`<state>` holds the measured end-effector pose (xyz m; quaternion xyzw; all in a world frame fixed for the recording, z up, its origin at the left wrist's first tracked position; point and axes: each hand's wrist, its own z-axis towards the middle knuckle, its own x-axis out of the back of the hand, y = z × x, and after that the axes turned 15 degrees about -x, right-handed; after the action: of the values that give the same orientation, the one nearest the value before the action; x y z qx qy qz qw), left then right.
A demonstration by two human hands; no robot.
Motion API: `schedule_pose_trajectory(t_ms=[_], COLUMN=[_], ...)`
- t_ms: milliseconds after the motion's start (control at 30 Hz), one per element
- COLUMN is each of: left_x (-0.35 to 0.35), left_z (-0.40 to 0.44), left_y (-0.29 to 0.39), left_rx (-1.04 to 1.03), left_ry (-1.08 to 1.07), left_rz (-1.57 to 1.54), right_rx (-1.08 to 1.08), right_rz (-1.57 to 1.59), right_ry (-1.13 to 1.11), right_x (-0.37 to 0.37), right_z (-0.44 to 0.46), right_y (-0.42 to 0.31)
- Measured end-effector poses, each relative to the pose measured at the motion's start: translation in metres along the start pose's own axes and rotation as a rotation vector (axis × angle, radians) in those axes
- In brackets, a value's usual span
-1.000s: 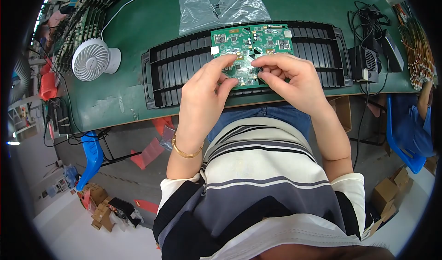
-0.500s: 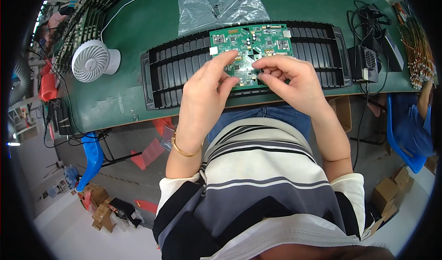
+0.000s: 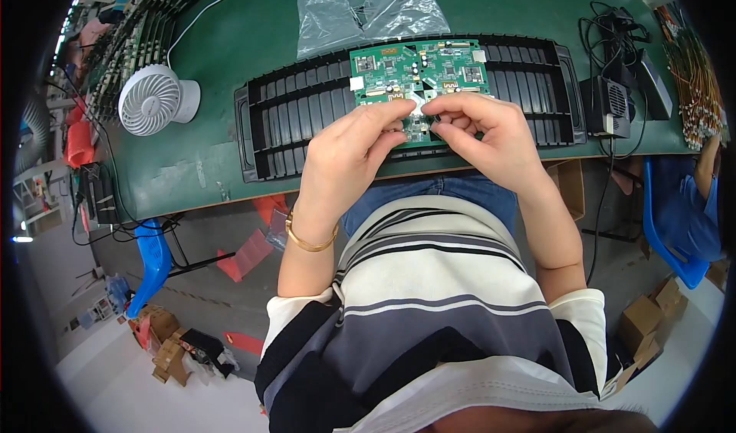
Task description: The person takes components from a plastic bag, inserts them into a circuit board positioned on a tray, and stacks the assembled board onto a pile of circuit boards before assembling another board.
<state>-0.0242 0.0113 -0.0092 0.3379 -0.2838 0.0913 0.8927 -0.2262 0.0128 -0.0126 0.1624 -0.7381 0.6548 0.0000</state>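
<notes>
A green circuit board (image 3: 441, 69) lies across the middle of a black slotted tray (image 3: 295, 111). Over the board's lower left part is my left hand (image 3: 349, 145), thumb and forefinger bent toward each other near the board's centre. My right hand (image 3: 491, 135) is over the lower right part, its fingers curled together close to the left fingertips. Whatever the fingertips of either hand may hold is too small to make out. The hands cover part of the board's lower half.
Clear plastic bags (image 3: 372, 11) lie behind the tray. A white fan (image 3: 153, 102) stands at left near stacked boards (image 3: 149, 38). Black adapters (image 3: 613, 107) with cables and a wire bundle (image 3: 686, 88) are at right. A person in blue (image 3: 686, 210) sits far right.
My left hand has moved right, bringing its fingertips near those of my right hand. The right hand has hardly moved, and the board stays in about the same place.
</notes>
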Motion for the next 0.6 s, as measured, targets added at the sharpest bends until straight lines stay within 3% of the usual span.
schedule_pose_trajectory(t_ms=[600], left_x=[0.0041], left_z=[0.0022], left_y=[0.0075], left_rx=[-0.039], left_ry=[-0.072], left_rz=[0.118], right_rx=[-0.041], right_rz=[0.022], right_ry=[-0.017], right_x=[0.0021], right_z=[-0.0005], right_y=[0.0007])
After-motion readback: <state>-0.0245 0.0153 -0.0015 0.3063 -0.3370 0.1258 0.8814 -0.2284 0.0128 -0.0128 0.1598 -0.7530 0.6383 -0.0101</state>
